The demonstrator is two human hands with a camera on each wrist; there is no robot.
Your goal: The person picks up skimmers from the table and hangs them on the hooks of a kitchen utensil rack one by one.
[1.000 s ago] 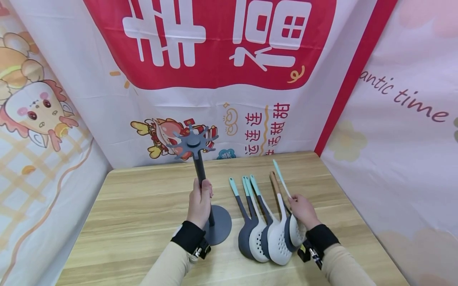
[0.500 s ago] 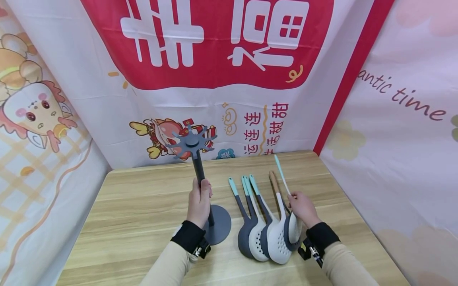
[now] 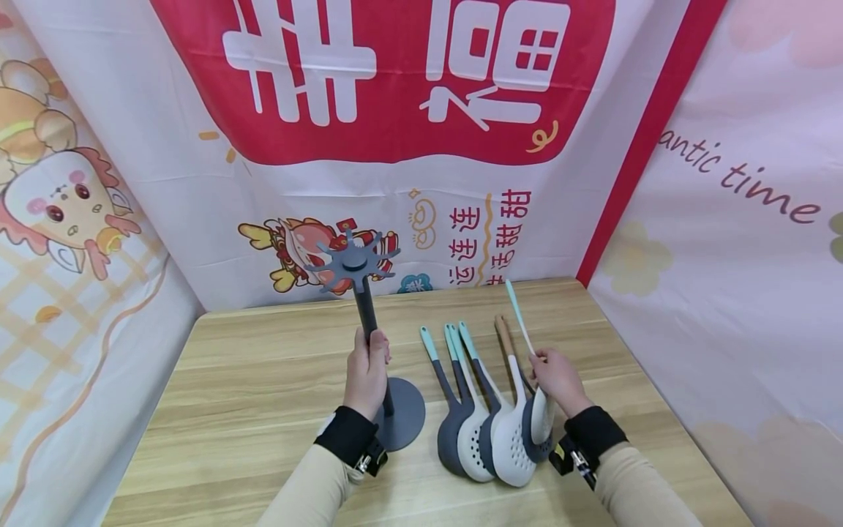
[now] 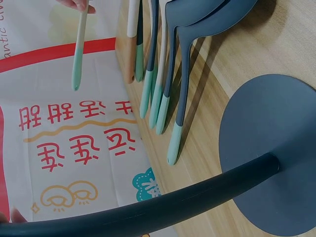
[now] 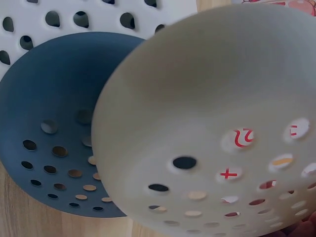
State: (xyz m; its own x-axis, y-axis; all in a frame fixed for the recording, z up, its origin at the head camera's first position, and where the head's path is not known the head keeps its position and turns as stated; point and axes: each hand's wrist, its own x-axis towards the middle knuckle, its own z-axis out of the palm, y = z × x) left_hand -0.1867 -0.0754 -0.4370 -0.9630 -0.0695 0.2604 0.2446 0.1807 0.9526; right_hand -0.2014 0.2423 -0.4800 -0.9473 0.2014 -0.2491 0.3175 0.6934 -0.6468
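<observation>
Head view: left hand (image 3: 366,377) grips a smooth, pronged, round-based stand (image 3: 365,307).

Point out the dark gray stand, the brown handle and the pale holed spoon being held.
Dark gray stand (image 3: 365,307): head view, on its pole.
Brown handle (image 3: 504,337): head view, its middle.
Pale holed spoon (image 5: 207,118): right wrist view, on its bowl.
</observation>
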